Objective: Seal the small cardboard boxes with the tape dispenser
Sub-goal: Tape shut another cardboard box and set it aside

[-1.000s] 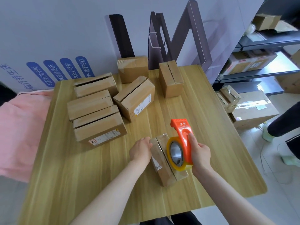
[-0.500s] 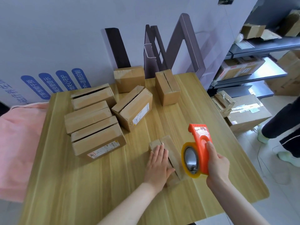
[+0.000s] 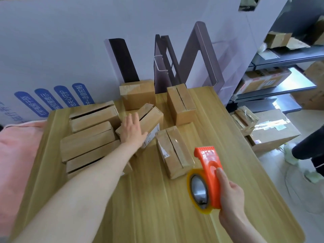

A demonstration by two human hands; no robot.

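**Work surface.** The table (image 3: 157, 216) is pale wood-grain laminate, smooth, with rounded corners.

**Task items.**
- The taped box (image 3: 173, 151) is a small oblong carton of brown card lying near the table's centre. A glossy clear strip runs along its top seam, and a white label sits on its left side.
- The tape dispenser (image 3: 209, 174) is moulded orange plastic with a toothed top edge. It carries a roll of yellowish clear tape on a grey metallic hub. It is held upright at 5 o'clock from the taped box, just clear of it.
- The tilted box (image 3: 152, 120) is the same brown card with a white label on its side. It leans at 10 o'clock from the taped box.
- A row of cartons (image 3: 87, 137) lies at 9 o'clock, their top seams gaping.
- An upright carton (image 3: 181, 104) stands at 12 o'clock.

**Hands.**
- The left hand (image 3: 132, 130) is at the end of a fully extended arm reaching toward 11 o'clock. It is palm down with fingers straight and together, laid on the tilted box and grasping nothing.
- The right hand (image 3: 229, 192) has its fingers curled round the dispenser's handle and its thumb along the orange flank, in a firm hold.

**Surroundings.** A pink cloth (image 3: 15, 146) lies past the table's 9 o'clock edge.
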